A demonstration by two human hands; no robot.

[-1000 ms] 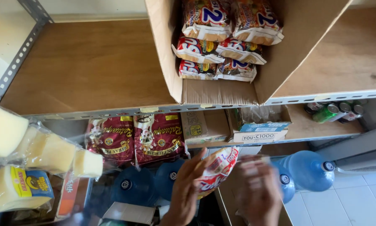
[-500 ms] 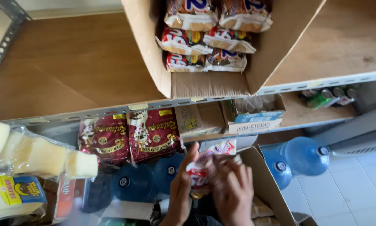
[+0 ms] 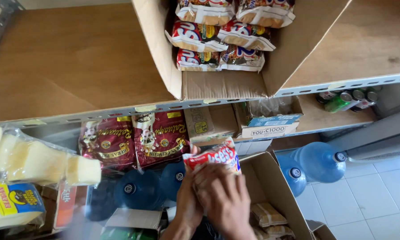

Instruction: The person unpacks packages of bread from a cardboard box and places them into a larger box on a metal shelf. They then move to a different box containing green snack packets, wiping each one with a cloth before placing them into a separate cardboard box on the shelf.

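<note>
**Two hands on a snack packet, with much of it covered**

Both hands are low in the middle of the view. The right hand (image 3: 224, 200) lies on top, its fingers curled over a shiny red and white plastic snack packet (image 3: 215, 156). The left hand (image 3: 188, 195) is under and beside it, gripping the same packet from the left. Only the top part of the packet shows; the rest is hidden behind the fingers. The left hand is mostly covered by the right one, so its fingers are hard to see.

The packet is held up in front of the lower shelf, just above an open brown cardboard box on the floor (image 3: 271, 178). Inside that box lie a few pale packets, cut off by the bottom edge.

Higher up, a tilted brown cardboard box on the wooden shelf (image 3: 226, 84) holds more red and white packets (image 3: 197, 38); its top is cut off. Behind the hands stand two dark red bags (image 3: 135, 140) and blue plastic water bottles (image 3: 317, 160). On the left, a clear bag of pale yellow blocks (image 3: 35, 162) is blurry and very close to the camera, and green cans (image 3: 342, 100) sit small at the far right
</note>
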